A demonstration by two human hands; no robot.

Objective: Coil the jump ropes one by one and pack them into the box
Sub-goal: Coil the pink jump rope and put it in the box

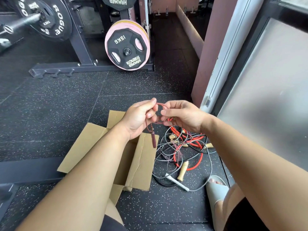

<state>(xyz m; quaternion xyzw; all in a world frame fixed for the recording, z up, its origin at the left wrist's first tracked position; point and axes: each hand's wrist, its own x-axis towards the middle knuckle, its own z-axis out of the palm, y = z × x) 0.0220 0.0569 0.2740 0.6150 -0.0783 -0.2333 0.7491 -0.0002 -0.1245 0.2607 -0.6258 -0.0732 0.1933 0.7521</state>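
Centre of frame: thin maroon jump rope (162, 105) gathered in small loops, pinched by left hand (138, 119) and right hand (183, 115), tapered maroon handle (154, 141) dangling below. Best to size loops evenly and draw slack gently from the tangled pile of grey, black and red ropes (181, 147) at lower right, then lay the coil in the open brown cardboard box (141, 164) below. Legible: "15KG", "HAMMER STRENGTH" on pink-backed black weight plate (127, 47), upper centre; "ROGUE" on black plate (58, 19), upper left.

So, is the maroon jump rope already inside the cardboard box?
No: the left hand and right hand hold the maroon jump rope in the air, above the cardboard box.
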